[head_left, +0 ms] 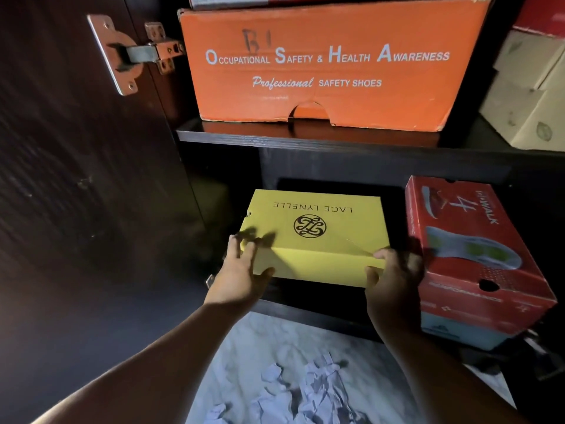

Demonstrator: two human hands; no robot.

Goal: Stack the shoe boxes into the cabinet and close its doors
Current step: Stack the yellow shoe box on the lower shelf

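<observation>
Squarely between both hands (241, 270), matte yellow box (315, 240)

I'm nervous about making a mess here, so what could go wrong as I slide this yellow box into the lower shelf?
1. The yellow box sits close to the red box; the right hand, holding the corner between them, could get pinched or nudge the red box, which already overhangs the shelf edge.
2. The left hand only holds the near corner, so the box could tilt.
3. Crumpled paper on the floor might be stepped on.
</observation>
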